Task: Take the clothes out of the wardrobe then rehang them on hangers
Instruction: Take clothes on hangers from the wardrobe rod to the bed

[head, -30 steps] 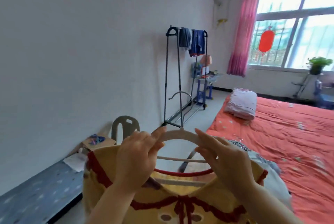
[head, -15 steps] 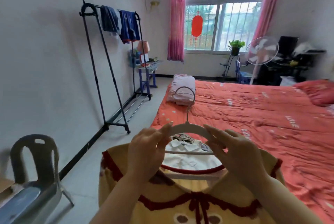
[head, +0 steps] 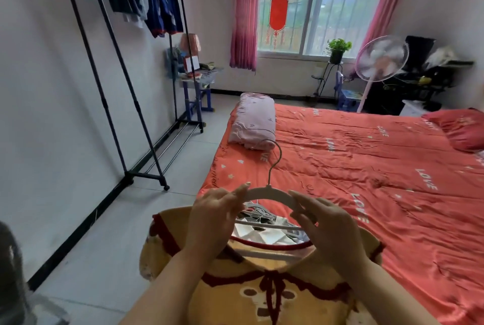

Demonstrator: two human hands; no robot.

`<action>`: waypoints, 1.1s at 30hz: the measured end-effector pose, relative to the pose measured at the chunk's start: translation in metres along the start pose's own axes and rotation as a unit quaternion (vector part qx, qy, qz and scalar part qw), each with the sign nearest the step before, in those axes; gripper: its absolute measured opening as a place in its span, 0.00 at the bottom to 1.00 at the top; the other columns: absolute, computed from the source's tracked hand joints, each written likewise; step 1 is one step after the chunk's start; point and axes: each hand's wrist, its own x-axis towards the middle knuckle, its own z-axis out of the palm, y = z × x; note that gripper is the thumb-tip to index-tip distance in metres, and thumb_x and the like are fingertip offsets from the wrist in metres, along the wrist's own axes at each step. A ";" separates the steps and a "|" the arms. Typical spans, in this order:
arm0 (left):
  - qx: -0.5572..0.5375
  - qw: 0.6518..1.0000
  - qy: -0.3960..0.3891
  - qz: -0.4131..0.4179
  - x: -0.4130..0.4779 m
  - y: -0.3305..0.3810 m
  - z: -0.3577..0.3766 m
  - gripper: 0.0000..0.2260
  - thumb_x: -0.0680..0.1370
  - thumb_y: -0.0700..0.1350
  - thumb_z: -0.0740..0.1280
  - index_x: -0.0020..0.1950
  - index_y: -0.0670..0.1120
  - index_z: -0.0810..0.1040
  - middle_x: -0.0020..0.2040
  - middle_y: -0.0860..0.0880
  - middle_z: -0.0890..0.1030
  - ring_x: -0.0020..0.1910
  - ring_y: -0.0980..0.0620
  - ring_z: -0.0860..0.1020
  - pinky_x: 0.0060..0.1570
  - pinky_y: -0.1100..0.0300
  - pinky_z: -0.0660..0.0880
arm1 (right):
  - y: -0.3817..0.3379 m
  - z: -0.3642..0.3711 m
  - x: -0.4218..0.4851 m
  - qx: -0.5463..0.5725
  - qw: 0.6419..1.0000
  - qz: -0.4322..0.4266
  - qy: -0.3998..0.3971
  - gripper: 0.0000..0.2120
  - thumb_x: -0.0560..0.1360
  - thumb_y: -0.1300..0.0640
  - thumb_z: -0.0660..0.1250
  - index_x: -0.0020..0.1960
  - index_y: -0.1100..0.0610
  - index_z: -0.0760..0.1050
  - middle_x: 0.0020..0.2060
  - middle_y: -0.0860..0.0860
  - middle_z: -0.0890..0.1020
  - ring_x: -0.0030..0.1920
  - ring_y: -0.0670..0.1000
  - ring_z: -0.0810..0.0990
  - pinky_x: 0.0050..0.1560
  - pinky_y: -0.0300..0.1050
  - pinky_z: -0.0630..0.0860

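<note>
Gripping the white hanger point(head: 269, 192) by its arch, left hand point(head: 212, 222) and right hand point(head: 332, 230) hold the yellow top point(head: 225, 296) beside the bed point(head: 366, 167); garment judged light and limp, best handled via the stiff hanger

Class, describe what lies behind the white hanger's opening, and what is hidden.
Grey hangers and a white cloth show through the white hanger, lying on the bed. The yellow garment covers the rest of that pile.

A folded pink quilt point(head: 255, 120) lies on the red bed point(head: 366, 167), fan point(head: 381, 58) beyond.
</note>
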 end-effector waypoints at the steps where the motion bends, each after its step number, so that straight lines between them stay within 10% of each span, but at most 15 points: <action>1: 0.001 1.000 -0.006 -0.009 0.006 -0.009 0.009 0.21 0.70 0.45 0.67 0.63 0.53 0.74 0.33 0.53 0.80 0.31 0.54 0.77 0.33 0.59 0.72 | 0.008 0.010 0.009 0.000 1.000 0.001 0.000 0.22 0.65 0.56 0.77 0.58 0.48 0.79 0.40 0.47 0.84 0.32 0.47 0.81 0.29 0.46 0.80; 15: 0.038 0.985 -0.115 -0.125 0.073 -0.124 0.177 0.19 0.69 0.42 0.69 0.60 0.52 0.79 0.32 0.53 0.78 0.30 0.51 0.76 0.32 0.58 0.68 | 0.151 0.164 0.101 0.081 0.982 0.112 -0.133 0.14 0.69 0.57 0.74 0.54 0.50 0.81 0.43 0.45 0.84 0.37 0.47 0.81 0.34 0.40 0.76; 21: 0.123 0.924 -0.259 -0.252 0.077 -0.164 0.239 0.24 0.79 0.47 0.61 0.74 0.54 0.61 0.67 0.54 0.70 0.66 0.52 0.66 0.65 0.57 0.61 | 0.205 0.254 0.109 0.011 0.950 0.174 -0.260 0.23 0.72 0.53 0.71 0.66 0.50 0.72 0.54 0.53 0.78 0.54 0.56 0.77 0.53 0.51 0.74; 33: 0.116 0.844 -0.375 -0.366 0.013 -0.174 0.259 0.24 0.78 0.49 0.62 0.74 0.53 0.61 0.72 0.53 0.63 0.70 0.51 0.62 0.68 0.55 0.61 | 0.213 0.288 0.062 0.008 0.880 0.193 -0.434 0.22 0.76 0.52 0.65 0.69 0.53 0.68 0.65 0.51 0.71 0.67 0.51 0.66 0.65 0.44 0.65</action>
